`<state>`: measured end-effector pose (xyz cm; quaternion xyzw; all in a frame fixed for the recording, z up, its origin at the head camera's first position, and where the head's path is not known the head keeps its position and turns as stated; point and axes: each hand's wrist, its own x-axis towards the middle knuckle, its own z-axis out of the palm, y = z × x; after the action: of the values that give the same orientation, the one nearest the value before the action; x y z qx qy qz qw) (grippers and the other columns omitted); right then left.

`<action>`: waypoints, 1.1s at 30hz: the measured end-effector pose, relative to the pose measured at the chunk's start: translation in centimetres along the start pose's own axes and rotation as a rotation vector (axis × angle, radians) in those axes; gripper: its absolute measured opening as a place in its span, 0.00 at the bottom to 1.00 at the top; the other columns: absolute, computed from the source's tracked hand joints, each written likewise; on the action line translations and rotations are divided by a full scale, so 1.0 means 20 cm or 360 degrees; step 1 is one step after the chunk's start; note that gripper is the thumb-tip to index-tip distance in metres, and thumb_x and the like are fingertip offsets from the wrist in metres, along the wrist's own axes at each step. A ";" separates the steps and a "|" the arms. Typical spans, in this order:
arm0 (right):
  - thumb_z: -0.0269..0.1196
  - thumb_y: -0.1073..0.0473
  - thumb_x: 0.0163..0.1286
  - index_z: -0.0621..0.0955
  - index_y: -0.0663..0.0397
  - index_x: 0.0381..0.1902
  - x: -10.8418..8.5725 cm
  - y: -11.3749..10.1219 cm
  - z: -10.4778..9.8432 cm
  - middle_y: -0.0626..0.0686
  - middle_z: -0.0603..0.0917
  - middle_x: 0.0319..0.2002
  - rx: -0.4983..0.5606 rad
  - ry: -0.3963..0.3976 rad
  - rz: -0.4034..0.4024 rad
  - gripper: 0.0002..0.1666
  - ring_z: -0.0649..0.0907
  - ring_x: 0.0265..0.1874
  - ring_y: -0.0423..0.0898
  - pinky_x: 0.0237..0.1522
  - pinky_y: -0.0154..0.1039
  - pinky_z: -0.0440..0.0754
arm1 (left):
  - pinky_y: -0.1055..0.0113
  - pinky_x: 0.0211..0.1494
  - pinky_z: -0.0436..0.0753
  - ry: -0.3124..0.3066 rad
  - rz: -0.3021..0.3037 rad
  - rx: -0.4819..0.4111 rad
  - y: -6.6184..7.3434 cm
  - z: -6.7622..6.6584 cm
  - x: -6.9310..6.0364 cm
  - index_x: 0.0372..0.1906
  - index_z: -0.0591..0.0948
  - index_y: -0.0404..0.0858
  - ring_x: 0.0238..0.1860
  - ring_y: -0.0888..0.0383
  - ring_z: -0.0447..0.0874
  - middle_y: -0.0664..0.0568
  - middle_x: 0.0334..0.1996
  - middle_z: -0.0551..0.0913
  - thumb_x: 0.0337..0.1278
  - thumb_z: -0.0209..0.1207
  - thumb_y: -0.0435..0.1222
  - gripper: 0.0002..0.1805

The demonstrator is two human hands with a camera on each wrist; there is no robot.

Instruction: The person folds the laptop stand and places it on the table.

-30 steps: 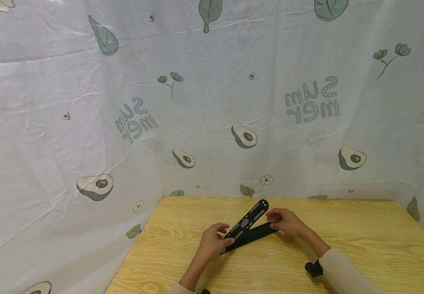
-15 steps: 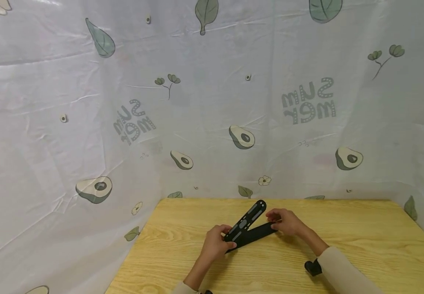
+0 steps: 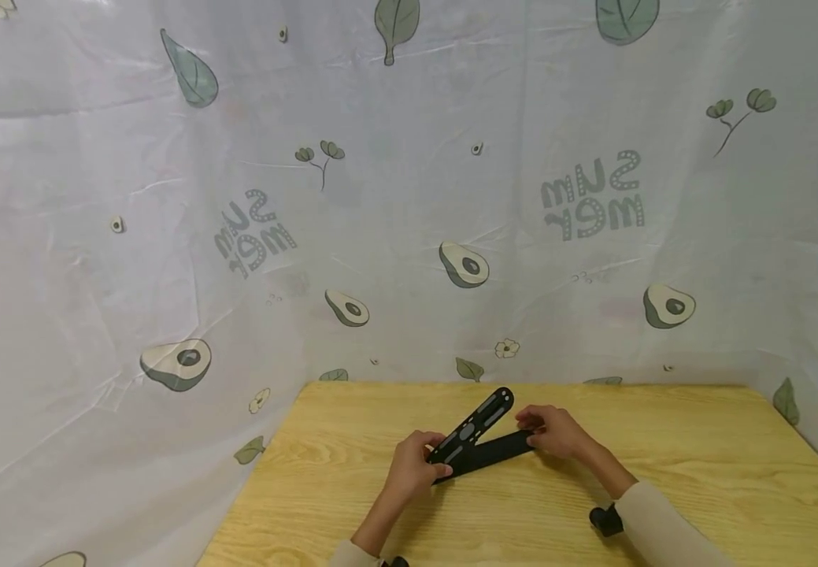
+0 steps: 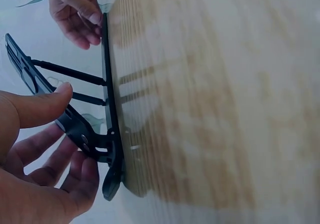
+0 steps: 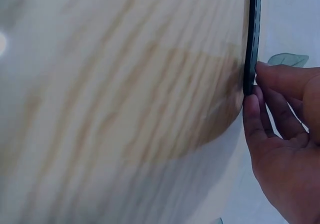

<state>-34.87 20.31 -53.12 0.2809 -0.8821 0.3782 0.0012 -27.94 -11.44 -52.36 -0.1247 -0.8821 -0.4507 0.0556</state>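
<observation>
Head view on my monitor puts a black folding stand (image 3: 467, 431) at the middle of the wooden table (image 3: 671, 449), spread into a narrow V whose hinge end points toward the person's left. Its slotted upper bar (image 3: 490, 409) slants up and away; its plain lower bar (image 3: 501, 450) lies along the tabletop, resting on it or just above, I cannot tell which. Over the left wrist feed I see two thin rods (image 4: 70, 72) bridging the bars, with their reflections on the glossy surface.

The left hand (image 3: 412, 466) grips the stand near the hinge, thumb laid on the upper bar and fingertips curled beneath. From the right wrist feed I read the right hand (image 3: 556, 431) as pinching the far end of the lower bar between thumb and finger.

Further out, I have a pale right sleeve (image 3: 671, 524) with a black fitting (image 3: 607, 520) beside its cuff, and a pale left sleeve (image 3: 352, 554) at the bottom edge. Behind the table hangs a whitish sheet (image 3: 394, 197) printed with avocados, leaves, flowers and mirrored "summer" lettering.
</observation>
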 end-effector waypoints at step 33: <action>0.72 0.72 0.65 0.85 0.67 0.55 -0.16 -0.04 -0.03 0.59 0.90 0.48 -0.0061 -0.0028 0.0095 0.19 0.88 0.45 0.55 0.44 0.39 0.88 | 0.62 0.45 0.83 -0.0220 0.0136 0.0097 -0.04 -0.04 0.17 0.56 0.89 0.36 0.44 0.52 0.83 0.41 0.51 0.86 0.56 0.75 0.26 0.21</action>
<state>-31.85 21.93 -52.83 0.2576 -0.8971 0.3587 -0.0125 -31.50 -11.89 -51.76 -0.1913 -0.8911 -0.4112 0.0175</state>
